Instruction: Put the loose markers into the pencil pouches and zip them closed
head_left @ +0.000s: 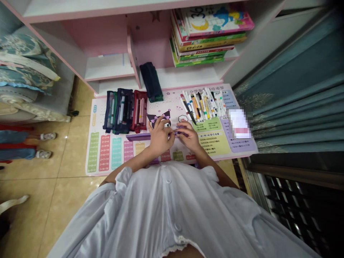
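Observation:
My left hand (160, 137) and my right hand (189, 137) meet over the middle of the desk mat. Thumbs and forefingers pinch close together at the edge of a narrow purple pencil pouch (138, 137), which sticks out to the left beneath my left hand. The other fingers of my left hand are raised and spread. My fingers hide most of the pouch, and the exact spot they grip is too small to make out. Just beyond my right hand lie several white-barrelled markers (206, 104) in a loose row, with a black pen (189, 113) at the near left.
Left of my hands lie a green pouch (110, 111), a navy pouch (124, 111) and a red pouch (139, 111) holding pens. A dark folded pouch (151, 81) leans by the shelf. Books (206, 36) are stacked behind; a phone (240, 123) lies right. Another person's legs (24, 143) show left.

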### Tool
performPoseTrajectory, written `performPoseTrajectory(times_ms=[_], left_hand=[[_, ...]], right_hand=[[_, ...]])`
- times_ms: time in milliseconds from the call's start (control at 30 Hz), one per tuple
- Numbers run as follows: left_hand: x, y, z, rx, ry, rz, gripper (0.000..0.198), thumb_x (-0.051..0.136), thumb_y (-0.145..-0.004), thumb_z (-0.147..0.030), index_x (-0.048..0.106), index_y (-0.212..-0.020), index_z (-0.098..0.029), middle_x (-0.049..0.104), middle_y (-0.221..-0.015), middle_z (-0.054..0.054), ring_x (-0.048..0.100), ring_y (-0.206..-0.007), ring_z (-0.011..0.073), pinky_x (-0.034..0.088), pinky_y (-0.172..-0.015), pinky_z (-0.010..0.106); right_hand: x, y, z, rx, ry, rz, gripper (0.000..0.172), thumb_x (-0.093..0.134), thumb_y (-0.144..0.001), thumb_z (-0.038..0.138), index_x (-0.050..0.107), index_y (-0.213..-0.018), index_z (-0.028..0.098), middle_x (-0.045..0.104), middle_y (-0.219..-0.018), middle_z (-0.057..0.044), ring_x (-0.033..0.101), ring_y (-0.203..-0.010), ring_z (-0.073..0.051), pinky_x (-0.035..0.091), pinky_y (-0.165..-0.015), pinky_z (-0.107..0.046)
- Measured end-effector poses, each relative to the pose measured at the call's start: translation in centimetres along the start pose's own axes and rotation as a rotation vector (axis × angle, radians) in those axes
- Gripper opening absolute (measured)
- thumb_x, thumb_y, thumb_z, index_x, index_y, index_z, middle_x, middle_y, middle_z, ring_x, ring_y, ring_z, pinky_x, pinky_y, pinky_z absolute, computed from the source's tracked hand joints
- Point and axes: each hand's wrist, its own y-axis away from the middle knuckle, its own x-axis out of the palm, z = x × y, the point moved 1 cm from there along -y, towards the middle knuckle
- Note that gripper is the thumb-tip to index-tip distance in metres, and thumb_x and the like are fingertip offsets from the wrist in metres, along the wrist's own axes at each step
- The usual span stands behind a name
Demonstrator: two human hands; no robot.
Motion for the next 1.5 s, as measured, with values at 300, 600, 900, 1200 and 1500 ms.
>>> performPoseTrajectory(times_ms=[300,600,900,1200,1500], left_hand=[[-0.4,0.0,-0.2,-0.035,0.010,0.030,0.015,0.059,-0.089,-0.026,0.071,-0.082,-0.023,0.065,-0.137,0.008,0.040,-0.147,0.0361,0.013,-0.118,0.074],[-0.2,0.1,0.1,-0.038,0.018,0.024,0.013,0.060,-0.087,-0.025,0.070,-0.079,-0.023,0.064,-0.137,0.007,0.040,-0.147,0.0351,0.015,-0.118,0.075],[-0.3,0.2,0.3,-0.055,0.001,0.021,0.013,0.060,-0.087,-0.025,0.069,-0.078,-0.023,0.065,-0.138,0.007,0.040,-0.147,0.0351,0.015,-0.117,0.077],[-0.5,0.4,0.6,-0.062,-0.006,0.006,0.013,0.060,-0.087,-0.025,0.068,-0.077,-0.023,0.065,-0.138,0.007,0.040,-0.147,0.0346,0.015,-0.118,0.077],[-1.0,0.5,1.2,-0.072,-0.021,-0.015,0.013,0.061,-0.086,-0.025,0.068,-0.076,-0.023,0.066,-0.134,0.007,0.040,-0.147,0.0351,0.012,-0.119,0.075]], right_hand=[[-0.1,0.0,0.1,0.009,0.018,0.012,0.012,0.069,-0.087,0.033,0.080,-0.092,0.032,0.069,-0.121,-0.005,0.052,-0.136,-0.028,0.040,-0.120,-0.052],[-0.1,-0.1,0.3,-0.018,0.019,0.017,0.012,0.070,-0.087,0.033,0.080,-0.093,0.032,0.069,-0.120,-0.005,0.052,-0.136,-0.028,0.039,-0.121,-0.053],[0.0,-0.2,0.3,0.003,0.014,0.027,0.011,0.071,-0.087,0.034,0.080,-0.091,0.032,0.069,-0.121,-0.005,0.052,-0.136,-0.029,0.037,-0.122,-0.055],[-0.1,-0.2,0.2,-0.026,0.022,0.006,0.012,0.071,-0.087,0.031,0.081,-0.093,0.032,0.069,-0.120,-0.005,0.053,-0.135,-0.028,0.040,-0.120,-0.053],[-0.2,-0.3,0.0,-0.034,-0.007,-0.024,0.009,0.072,-0.086,0.032,0.080,-0.091,0.033,0.069,-0.120,-0.004,0.053,-0.135,-0.029,0.042,-0.118,-0.055]])
